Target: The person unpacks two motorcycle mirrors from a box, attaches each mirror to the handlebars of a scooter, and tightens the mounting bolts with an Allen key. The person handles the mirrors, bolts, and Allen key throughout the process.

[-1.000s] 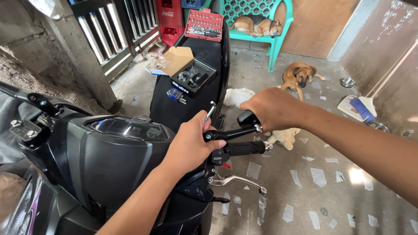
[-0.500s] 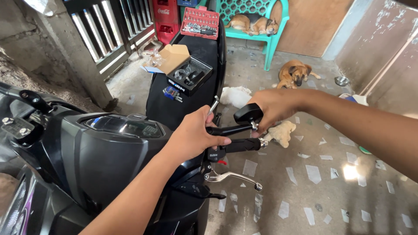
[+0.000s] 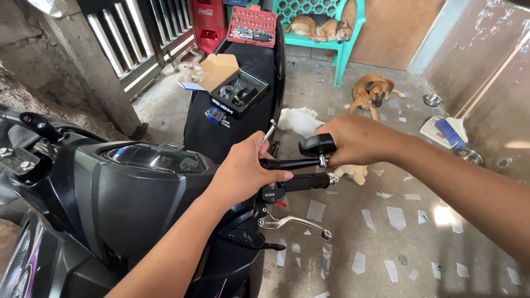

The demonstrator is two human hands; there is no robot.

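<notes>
At 3 o'clock of the scooter's dash [image 3: 149, 160], the left hand [image 3: 245, 171] wraps a stiff black mirror stem [image 3: 290, 163] while the right hand [image 3: 359, 140] closes around its light, probably fragile mirror head [image 3: 317, 144].

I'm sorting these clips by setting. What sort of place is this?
Probably a home yard or porch used for scooter repair: a black scooter with a red socket set on its seat, concrete floor, and dogs resting by a green chair.
</notes>
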